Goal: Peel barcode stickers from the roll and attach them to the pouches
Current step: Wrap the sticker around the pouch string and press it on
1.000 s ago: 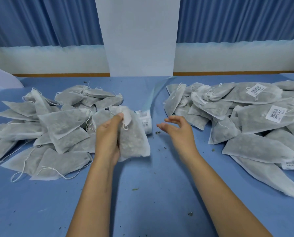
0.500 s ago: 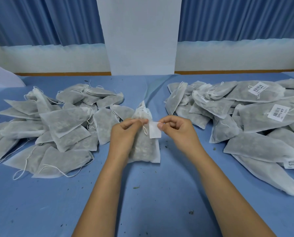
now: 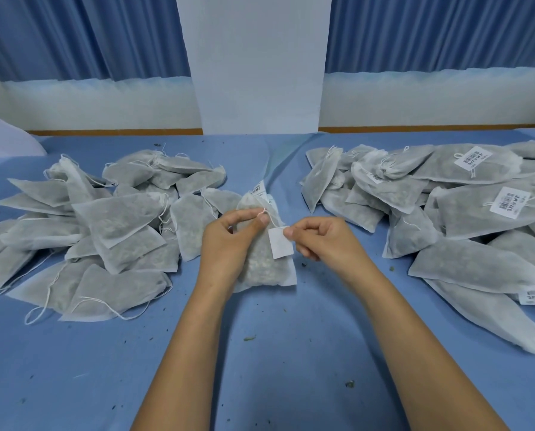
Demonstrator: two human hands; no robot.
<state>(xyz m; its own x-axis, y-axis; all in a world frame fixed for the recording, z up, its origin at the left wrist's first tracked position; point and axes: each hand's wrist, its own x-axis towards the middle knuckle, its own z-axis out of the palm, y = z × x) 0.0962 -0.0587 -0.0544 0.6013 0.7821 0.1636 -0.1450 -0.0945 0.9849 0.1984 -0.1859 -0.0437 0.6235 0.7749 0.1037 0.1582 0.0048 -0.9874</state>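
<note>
We see barcode labels (image 3: 511, 203) on pouches (image 3: 465, 219) at right; their print is too small to read

Left hand (image 3: 228, 241) covers much of the held pouch (image 3: 267, 269); the sticker roll (image 3: 259, 188) shows only a sliver behind it; print on the labels (image 3: 510, 203) too small to read; right pile (image 3: 477, 269) cut off by the frame edge.

This looks like a small packing and labelling workroom. A wide desk (image 3: 260, 384) under a blue cloth carries a big heap of plain, filled drawstring pouches (image 3: 117, 219) on the left and a labelled heap (image 3: 477, 265) on the right, its barcode stickers (image 3: 512, 202) showing. Dried herb crumbs (image 3: 249, 338) litter the cloth, and behind stand blue curtains (image 3: 82, 35) and a plain white pillar (image 3: 260, 63).
</note>
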